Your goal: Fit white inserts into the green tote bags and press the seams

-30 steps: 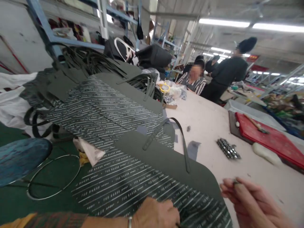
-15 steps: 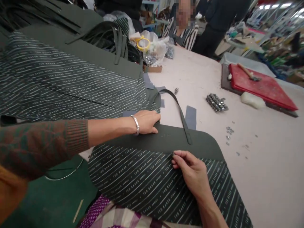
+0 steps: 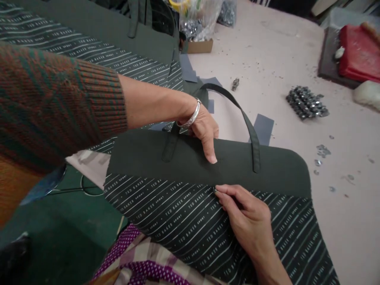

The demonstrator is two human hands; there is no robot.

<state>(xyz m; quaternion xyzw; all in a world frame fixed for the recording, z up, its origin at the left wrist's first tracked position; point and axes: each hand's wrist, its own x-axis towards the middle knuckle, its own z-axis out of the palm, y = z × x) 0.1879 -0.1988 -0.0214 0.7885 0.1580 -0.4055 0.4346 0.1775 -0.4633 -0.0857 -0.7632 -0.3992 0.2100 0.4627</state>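
Note:
A dark green bag panel with white striped print and a plain green top band lies flat in front of me, its strap handle arching over the top edge. My left hand, wearing a silver bangle, reaches over the handle and presses a fingertip down on the plain band. My right hand rests on the printed part with thumb and forefinger pinched at the seam, on something too small to make out.
More striped panels are stacked at the back left. A heap of metal fittings, scattered small metal parts, grey patches, a red board and a small cardboard box lie on the pale table.
The view has dropped closer to the panel. My left hand shifted from the panel's left edge to the middle of the plain band, fingertip down. My right hand kept its pinch at the seam.

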